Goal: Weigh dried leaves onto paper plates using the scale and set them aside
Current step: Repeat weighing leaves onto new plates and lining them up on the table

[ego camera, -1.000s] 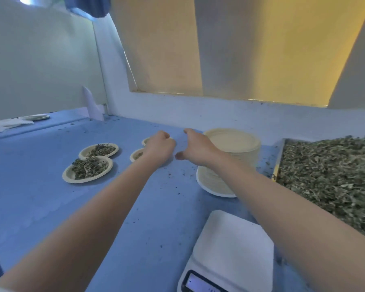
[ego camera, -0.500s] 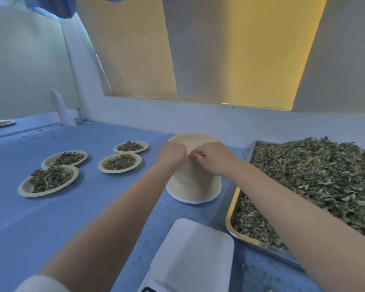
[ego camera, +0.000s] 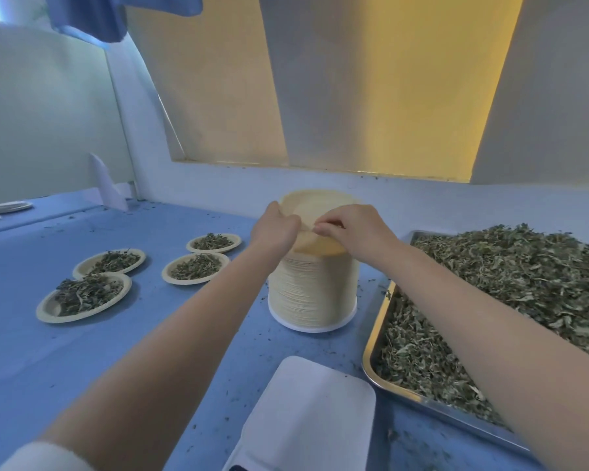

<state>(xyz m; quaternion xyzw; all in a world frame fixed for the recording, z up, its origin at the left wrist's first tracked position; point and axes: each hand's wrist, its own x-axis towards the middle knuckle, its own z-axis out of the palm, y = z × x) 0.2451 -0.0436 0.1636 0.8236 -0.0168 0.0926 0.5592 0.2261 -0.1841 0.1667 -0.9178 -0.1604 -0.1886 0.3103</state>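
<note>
The top paper plate (ego camera: 315, 212) is tilted up off a tall stack of paper plates (ego camera: 313, 294) that stands near the middle of the blue worktop (ego camera: 31, 362), toward its far side. Both hands pinch the plate's near edge: the left hand (ego camera: 275, 229) grips it from the left with curled fingers, and the right hand (ego camera: 352, 229) holds it from the right with fingertips bent onto the rim. The far part of the plate stands higher than the near part.

Just right of the stack lies a metal tray (ego camera: 374, 338) heaped with dried leaves (ego camera: 510, 283). Near the viewer, between the two forearms, sits the scale (ego camera: 306, 413) with its white platform bare; its lower edge is cut off by the frame.

To the left of the stack, four filled paper plates (ego camera: 84, 295) rest on the worktop in two pairs, each carrying a small pile of leaves. Leaf crumbs are scattered across the blue surface. At the far left edge lies another plate (ego camera: 9, 207), with a folded white paper (ego camera: 106, 186) standing near the corner of the wall.
</note>
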